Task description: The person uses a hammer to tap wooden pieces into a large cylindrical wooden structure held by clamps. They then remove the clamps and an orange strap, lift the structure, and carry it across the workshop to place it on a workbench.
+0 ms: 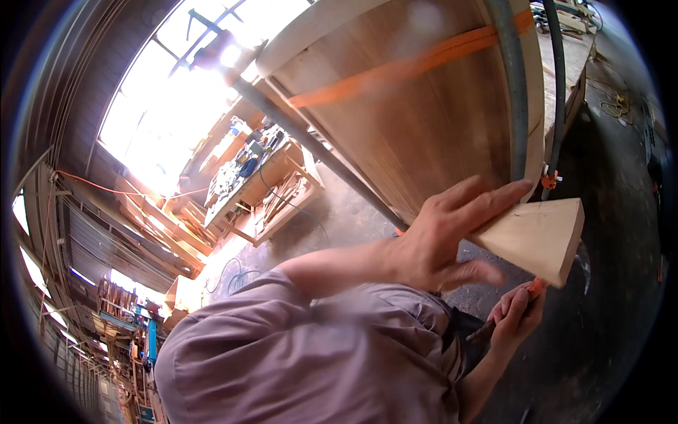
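My left hand (pixel 441 244) reaches across from the left with its fingers stretched out and the thumb apart. Its fingers lie along the upper edge of a pale, wedge-shaped wood block (pixel 537 237); whether they grip it cannot be told. Lower and to the right, my right hand (pixel 519 314) is closed round a dark rod with an orange end (pixel 537 286), close under the block's lower corner. Most of that rod is hidden in the fingers. Above the left hand stands a large curved wooden panel (pixel 402 106) with an orange strap (pixel 409 67) across it.
Metal clamp pipes (pixel 311 145) run along both sides of the panel. An orange clamp part (pixel 551 181) sits beside the block. A workbench (pixel 272 184) loaded with tools stands to the left, with cables on the concrete floor (pixel 304 219). Another bench (pixel 565 63) is at the upper right.
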The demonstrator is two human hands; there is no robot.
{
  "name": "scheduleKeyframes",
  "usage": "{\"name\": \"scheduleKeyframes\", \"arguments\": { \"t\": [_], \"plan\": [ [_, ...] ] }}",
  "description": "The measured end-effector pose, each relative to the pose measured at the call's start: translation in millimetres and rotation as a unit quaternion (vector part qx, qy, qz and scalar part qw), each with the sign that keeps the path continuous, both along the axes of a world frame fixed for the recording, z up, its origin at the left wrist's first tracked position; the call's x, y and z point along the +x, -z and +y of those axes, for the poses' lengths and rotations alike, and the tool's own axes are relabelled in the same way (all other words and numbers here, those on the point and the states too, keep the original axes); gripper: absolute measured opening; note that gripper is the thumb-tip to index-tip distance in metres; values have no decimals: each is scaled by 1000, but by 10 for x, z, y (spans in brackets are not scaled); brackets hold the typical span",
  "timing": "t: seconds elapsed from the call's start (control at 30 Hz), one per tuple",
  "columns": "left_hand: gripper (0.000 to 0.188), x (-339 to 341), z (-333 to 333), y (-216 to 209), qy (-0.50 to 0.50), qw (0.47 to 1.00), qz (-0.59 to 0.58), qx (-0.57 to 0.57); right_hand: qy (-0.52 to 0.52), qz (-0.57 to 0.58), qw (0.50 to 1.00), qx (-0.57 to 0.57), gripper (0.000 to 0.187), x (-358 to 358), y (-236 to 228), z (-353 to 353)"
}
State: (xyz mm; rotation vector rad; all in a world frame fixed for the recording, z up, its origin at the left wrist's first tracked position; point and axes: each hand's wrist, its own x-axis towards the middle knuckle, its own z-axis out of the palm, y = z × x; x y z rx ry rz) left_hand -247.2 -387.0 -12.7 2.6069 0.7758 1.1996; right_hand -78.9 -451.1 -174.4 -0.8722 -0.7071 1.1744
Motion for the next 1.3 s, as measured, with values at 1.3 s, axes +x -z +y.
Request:
{"name": "scheduleKeyframes", "arguments": {
  "t": [1.3],
  "plan": [
    [27, 339, 990, -1258, 86, 759, -273, 585, 361, -284, 825, 330, 23, -536, -1284, -58]
  ]
}}
